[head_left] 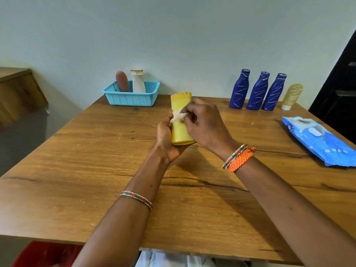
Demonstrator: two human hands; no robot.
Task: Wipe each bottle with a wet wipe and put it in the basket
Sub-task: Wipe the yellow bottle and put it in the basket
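Wiping yellow bottle (pixel 181 120) above table (pixel 96 160) | my left hand (pixel 166 135) grips it, right hand (pixel 204 124) pinches wipe (pixel 178 116) against it | basket (pixel 132 95) holds two | four bottles (pixel 259 91) left, I judge

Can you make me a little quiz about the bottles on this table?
1. How many dark blue scribbled bottles stand in the row at the back right?
2. True or false: the light blue plastic basket already holds two bottles.
3. Which hand rubs the white wet wipe on the yellow plastic bottle: A) the left hand or B) the right hand?

Key:
1. Three, with a pale yellow tube beside them.
2. True: a brown one and a white one.
3. B; the left hand grips the bottle.
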